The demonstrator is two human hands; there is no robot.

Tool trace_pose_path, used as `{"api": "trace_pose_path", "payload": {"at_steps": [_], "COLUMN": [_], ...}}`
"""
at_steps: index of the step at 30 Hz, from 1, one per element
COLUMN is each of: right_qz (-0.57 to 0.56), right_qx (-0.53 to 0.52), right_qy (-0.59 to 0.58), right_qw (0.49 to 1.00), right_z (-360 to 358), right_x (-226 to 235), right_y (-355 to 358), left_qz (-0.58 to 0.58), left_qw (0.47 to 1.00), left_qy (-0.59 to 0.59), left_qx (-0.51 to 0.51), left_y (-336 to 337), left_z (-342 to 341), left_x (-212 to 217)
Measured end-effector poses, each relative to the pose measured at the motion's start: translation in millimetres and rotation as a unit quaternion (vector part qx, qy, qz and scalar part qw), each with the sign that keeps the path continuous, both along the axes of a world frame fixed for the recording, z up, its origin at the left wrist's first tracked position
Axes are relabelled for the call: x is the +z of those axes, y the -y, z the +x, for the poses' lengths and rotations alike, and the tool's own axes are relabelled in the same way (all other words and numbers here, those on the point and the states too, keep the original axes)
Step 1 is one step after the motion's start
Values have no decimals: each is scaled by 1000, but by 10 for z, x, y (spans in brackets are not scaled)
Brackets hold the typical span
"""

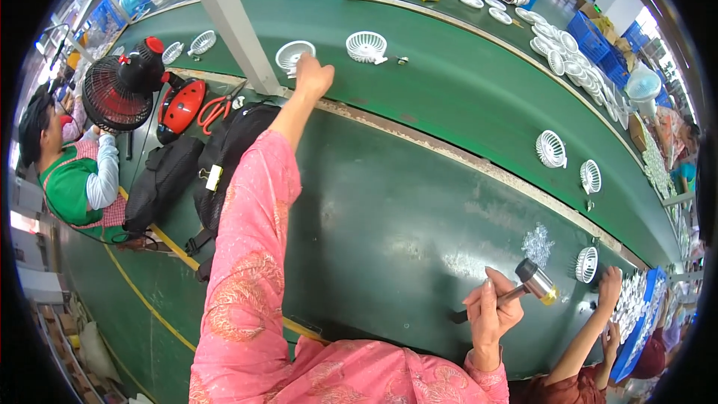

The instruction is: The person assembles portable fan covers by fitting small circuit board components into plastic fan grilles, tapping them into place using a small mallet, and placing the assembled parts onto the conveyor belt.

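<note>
My left arm in a pink sleeve reaches far over the bench. At its end my left hand (313, 76) is closed at the near edge of a round white slotted plastic housing (292, 51) on the green conveyor belt (449, 67); the fingertips are partly hidden. Close to my body, my right hand (493, 311) is wrapped round the handle of a small hammer (532, 281). The hammer has a dark metal head with a yellow face, and it is held above the green bench (374, 232).
More white housings (366, 46) sit along the belt. Small clear pieces (537, 243) lie beyond the hammer. At left are a black bag (235, 150), red-handled pliers (215, 114) and a fan (120, 90). A metal post (232, 22) rises beside my left arm. A co-worker's hand (609, 288) is at right.
</note>
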State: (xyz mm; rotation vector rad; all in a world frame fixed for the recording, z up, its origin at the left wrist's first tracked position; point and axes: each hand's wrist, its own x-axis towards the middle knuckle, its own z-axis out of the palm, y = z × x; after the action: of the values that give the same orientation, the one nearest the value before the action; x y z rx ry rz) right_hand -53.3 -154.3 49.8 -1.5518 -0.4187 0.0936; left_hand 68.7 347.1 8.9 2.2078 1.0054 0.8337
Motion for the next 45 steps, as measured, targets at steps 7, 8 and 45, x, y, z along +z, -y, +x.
{"api": "trace_pose_path", "payload": {"at_steps": [7,8,45], "right_qz": [-31,-29,-33], "right_qx": [1,-1,8], "right_qy": [-146,-146,-178], "right_qw": [989,989,983], "right_z": [90,116,425], "right_x": [55,90,500], "right_y": [-75,-67,-19], "left_qz": [-77,-116,-705], "left_qw": [978,966,589], "left_qy": [166,175,44], "left_qx": [-99,-151,-393], "left_y": [704,981,3460], "left_z": [-324,-441,-1743], "left_x": [65,182,744]}}
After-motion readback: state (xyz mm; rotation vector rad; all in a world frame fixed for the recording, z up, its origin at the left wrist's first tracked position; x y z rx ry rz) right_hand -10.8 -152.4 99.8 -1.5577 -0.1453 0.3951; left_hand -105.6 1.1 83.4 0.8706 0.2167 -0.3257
